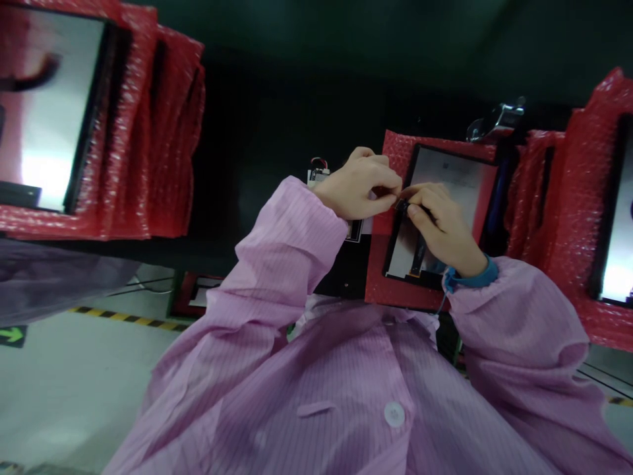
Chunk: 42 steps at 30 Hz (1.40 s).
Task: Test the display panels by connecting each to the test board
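Note:
A flat display panel (457, 168) with a glossy, reflective back lies slightly turned on a red bubble-wrap sheet (378, 264). From its lower edge a black ribbon cable (418, 256) runs up toward my right hand (445, 227). That hand is closed over the panel, thumb and fingers pinching a small dark end piece (401, 204), which looks like the cable's end. My left hand (363, 186) comes in from the left, its fingertips pinched together and meeting the right fingertips at this piece. Whatever the left fingers hold is too small and covered to make out.
Stacks of red bubble-wrap pouches (168, 132) with a panel (59, 112) on top stand at the left, and more pouches (568, 198) at the right. A shiny metal object (502, 122) sits behind the panel. A small board with wires (318, 173) lies beside my left wrist on the black table (277, 119).

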{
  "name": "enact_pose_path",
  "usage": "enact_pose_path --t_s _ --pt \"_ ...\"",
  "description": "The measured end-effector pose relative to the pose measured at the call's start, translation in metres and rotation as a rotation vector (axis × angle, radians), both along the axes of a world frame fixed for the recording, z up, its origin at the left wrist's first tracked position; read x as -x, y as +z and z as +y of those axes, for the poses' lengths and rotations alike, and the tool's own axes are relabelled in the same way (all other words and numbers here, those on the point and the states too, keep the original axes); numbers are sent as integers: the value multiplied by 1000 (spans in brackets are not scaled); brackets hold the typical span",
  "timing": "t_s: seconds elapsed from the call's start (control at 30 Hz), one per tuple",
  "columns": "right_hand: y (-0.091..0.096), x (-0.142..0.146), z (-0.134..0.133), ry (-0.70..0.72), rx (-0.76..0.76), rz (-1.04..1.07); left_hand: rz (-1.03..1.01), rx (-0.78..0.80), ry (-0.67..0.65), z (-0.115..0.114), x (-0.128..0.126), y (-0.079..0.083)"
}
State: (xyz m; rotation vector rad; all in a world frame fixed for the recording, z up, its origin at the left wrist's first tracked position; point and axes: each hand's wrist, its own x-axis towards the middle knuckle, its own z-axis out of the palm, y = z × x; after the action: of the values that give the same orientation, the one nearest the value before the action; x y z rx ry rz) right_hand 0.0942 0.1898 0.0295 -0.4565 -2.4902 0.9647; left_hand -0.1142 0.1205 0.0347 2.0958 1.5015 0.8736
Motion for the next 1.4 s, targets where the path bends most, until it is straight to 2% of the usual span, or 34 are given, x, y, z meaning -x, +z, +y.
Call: enact_pose_path --t_s 0.43,0.7,0.93,1.03,1.13,1.23,1.27,1.3,1.4 --pt "0 0 0 11 28 -16 32 -2 9 0 2 -3" --pt "0 0 -1 -2 19 -10 -19 31 34 -1 2 4" --pt "-3 0 -2 -8 -8 -18 34 78 70 1 -5 0" --pt "-2 1 -2 -12 -5 -23 82 33 83 2 -5 1" --pt "-1 1 -3 -20 19 4 63 -183 232 -13 -5 8" --pt "1 0 -5 -53 65 23 21 -350 552 -46 -15 9" --pt "2 -1 -6 -70 81 37 35 -349 658 -60 -21 6" --pt "2 -2 -7 -92 94 54 84 -294 687 -73 -28 1" --pt "3 -3 -7 -162 104 93 348 -92 655 -103 -47 -18"
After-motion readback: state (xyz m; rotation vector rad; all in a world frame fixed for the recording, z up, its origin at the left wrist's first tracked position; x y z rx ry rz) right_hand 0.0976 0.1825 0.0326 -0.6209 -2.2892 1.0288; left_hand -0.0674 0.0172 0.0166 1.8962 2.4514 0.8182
